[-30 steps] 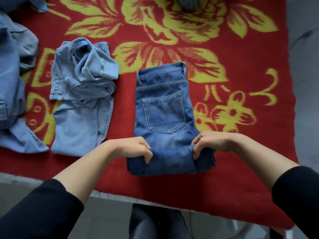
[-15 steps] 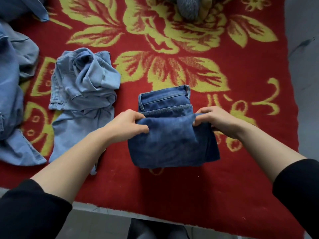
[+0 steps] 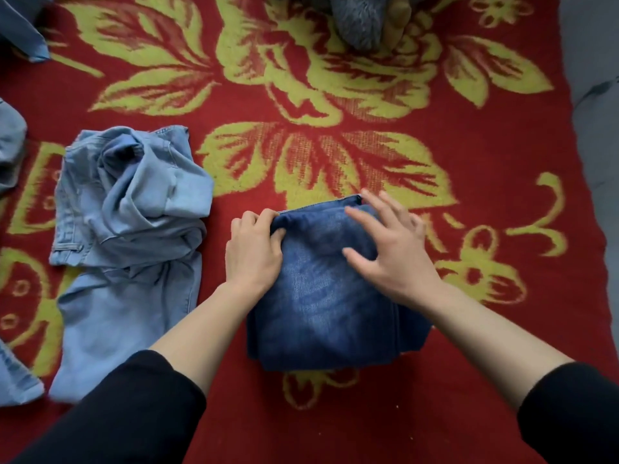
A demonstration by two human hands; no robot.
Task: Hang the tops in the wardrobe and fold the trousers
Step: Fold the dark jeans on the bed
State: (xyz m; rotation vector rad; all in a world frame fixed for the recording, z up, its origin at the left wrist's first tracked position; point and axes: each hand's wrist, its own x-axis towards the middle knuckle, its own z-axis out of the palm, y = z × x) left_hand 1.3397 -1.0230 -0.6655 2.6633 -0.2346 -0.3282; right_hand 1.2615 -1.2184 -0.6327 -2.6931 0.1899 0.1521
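Observation:
Dark blue jeans point(image 3: 321, 303) lie folded into a compact square on the red and yellow flowered blanket point(image 3: 469, 329). My left hand point(image 3: 253, 252) grips the folded bundle's upper left edge, thumb on top and fingers curled over the fold. My right hand point(image 3: 388, 252) lies over the bundle's upper right part with its fingers spread and straight. Light blue jeans point(image 3: 124, 242) lie crumpled to the left of the bundle, apart from both hands.
More light denim point(image 3: 13, 380) pokes in at the left edge, and another blue piece point(image 3: 20, 28) at the top left corner. A grey furry item point(image 3: 361, 18) sits at the top middle. A grey surface point(image 3: 596, 162) borders the blanket on the right.
Both hands carried the lower part of the dark jeans up over the waistband, completing a fold. The right hand let go of the cloth and now lies spread on top.

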